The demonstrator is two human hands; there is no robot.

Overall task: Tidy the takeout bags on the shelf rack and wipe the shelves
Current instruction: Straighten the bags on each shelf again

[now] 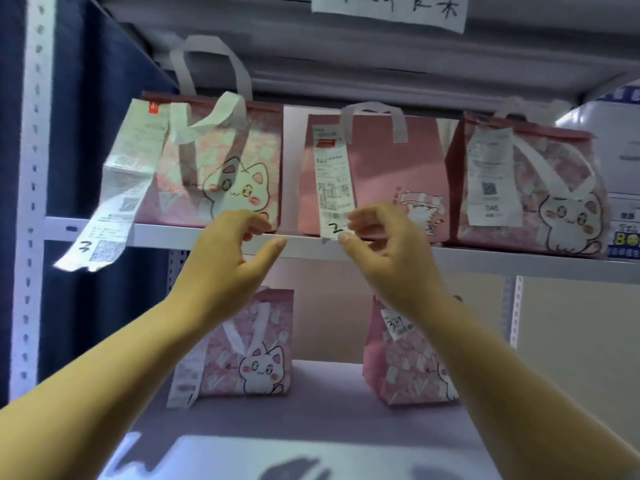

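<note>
Head view: I see the plain pink middle bag upright on the upper shelf, its receipt marked 2 hanging down its front to the shelf edge. The right hand is just below the middle bag, thumb and forefinger curled at the receipt's lower end; I can't tell if they pinch it. The left hand is lower left of it, fingers loosely curled, holding nothing. The left cat bag and right cat bag flank the middle bag, with the lower-left bag and lower-right bag on the lower shelf beneath it.
</note>
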